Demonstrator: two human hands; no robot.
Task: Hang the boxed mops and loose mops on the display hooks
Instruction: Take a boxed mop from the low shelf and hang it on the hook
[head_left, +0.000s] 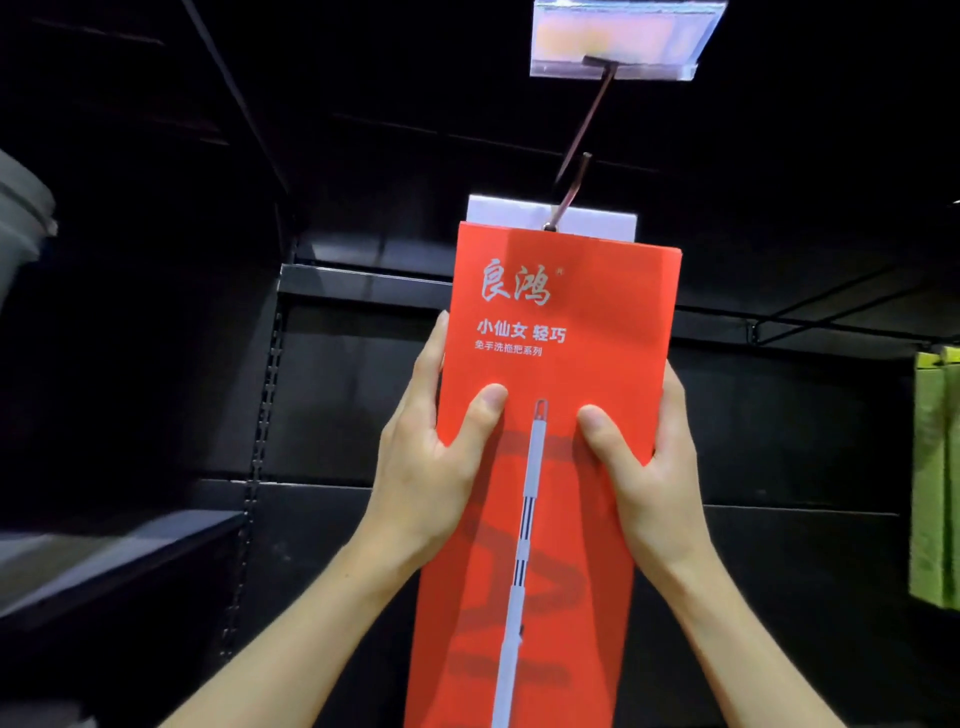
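Both hands, left hand (426, 457) and right hand (644, 467), clamp the red mop box (545, 467) by its sides, thumbs across its front. Its white tab (597, 223) meets the hook (569, 189) above. Next, judging so: slide it back, then release.

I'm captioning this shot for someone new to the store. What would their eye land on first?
The tall red box with white lettering and a printed mop handle fills the centre, bright against the black shelving. The left hand and right hand grip its two sides, thumbs on its front. Above it, a metal display hook meets the box's white top tab, with a glowing price tag holder at the hook's near end.
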